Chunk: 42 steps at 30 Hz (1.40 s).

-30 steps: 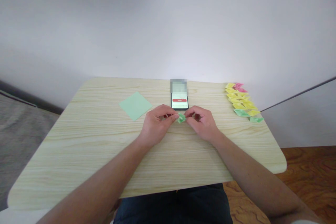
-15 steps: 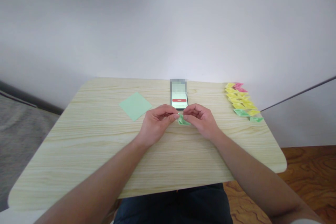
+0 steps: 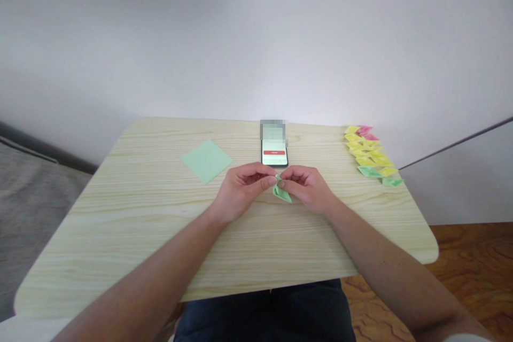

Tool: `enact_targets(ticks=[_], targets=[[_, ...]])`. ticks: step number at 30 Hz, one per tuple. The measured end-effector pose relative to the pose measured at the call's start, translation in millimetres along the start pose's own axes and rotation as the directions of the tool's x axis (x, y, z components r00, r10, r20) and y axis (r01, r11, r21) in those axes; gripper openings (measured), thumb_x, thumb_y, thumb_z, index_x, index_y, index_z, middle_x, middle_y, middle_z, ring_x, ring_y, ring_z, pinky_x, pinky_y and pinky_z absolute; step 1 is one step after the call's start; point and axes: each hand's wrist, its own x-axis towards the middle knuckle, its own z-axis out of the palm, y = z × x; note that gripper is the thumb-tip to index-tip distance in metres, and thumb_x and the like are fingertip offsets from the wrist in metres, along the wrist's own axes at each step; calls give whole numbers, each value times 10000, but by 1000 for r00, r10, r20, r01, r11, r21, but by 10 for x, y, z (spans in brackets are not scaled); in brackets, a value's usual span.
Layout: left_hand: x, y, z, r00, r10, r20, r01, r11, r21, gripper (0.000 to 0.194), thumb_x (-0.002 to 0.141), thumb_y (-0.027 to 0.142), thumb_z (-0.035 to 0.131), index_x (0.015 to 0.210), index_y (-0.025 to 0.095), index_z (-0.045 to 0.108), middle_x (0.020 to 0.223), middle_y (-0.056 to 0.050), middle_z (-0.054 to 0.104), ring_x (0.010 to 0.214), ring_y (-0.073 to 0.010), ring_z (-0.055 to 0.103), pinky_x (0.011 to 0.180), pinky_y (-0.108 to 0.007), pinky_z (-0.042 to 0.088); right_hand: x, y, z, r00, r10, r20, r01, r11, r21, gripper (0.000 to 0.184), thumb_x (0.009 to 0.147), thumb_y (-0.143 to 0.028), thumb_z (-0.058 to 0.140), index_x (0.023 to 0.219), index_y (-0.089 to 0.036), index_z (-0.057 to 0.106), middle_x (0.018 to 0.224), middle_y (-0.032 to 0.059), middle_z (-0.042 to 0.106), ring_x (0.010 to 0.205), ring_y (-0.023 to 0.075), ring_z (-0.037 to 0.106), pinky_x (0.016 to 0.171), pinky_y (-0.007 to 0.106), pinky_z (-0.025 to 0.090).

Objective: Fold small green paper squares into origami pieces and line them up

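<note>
Between my two hands is a small green folded paper boat [image 3: 282, 193], its lower end pointing down and to the right. My left hand [image 3: 239, 190] pinches its upper left part between thumb and fingers. From the other side, my right hand [image 3: 306, 187] grips it with the thumb on top. The fingertips of both hands nearly meet and cover the boat's upper part. Left of my hands, a flat square of green paper [image 3: 207, 161] lies turned like a diamond.
A phone [image 3: 274, 156] with a lit screen lies just beyond my hands. Several folded paper boats in yellow [image 3: 365, 162], pink [image 3: 366, 131] and green [image 3: 391, 182] stand in rows at the table's right side. The wooden table [image 3: 160, 214] meets a white wall at the back.
The green paper boat has turned so that more of it shows below my fingers, its end now pointing down to the right. My right fingers have shifted their hold; the left hand stays nearly in place.
</note>
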Motion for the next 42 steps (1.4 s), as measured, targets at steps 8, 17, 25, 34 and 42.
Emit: enact_targets(ticks=[8,17,25,34,42], targets=[[-39,8,38,994,-109,19,108,994,28,220,857,349,756,950,153,722,855,-39,719,765,-141,624,715,-262,487,52,-13,24,989,-21,-146,30,998,61,174,844,-340,763,815,-182,695,717,-5,680,636,114,594,615,251,487],[-57,-78,48,999,-36,-30,42,965,259,200,932,356,650,916,171,725,841,-26,714,769,-141,616,712,-258,471,31,91,38,986,-56,-160,48,997,-55,147,861,-332,729,874,-190,691,765,0,677,663,123,592,607,247,463],[-76,-77,71,999,3,-51,18,911,411,170,915,324,648,886,168,711,796,-19,703,719,-136,598,651,-249,464,-31,8,64,976,-139,-166,69,927,-368,104,854,-240,644,765,-197,613,670,-36,578,586,104,473,537,231,353],[-93,-81,86,997,67,-41,-29,805,593,137,898,277,612,827,185,684,736,-2,682,668,-128,598,603,-246,449,-39,-13,142,964,-175,-198,52,861,-506,186,826,-214,613,653,-195,548,601,-46,543,563,101,472,550,239,346],[-79,-38,96,994,39,-105,42,737,674,139,886,277,613,789,203,677,718,18,689,633,-120,580,598,-252,431,-43,-11,171,956,-200,-215,50,833,-551,204,853,-257,629,669,-199,561,604,-49,554,558,97,470,541,237,350]])
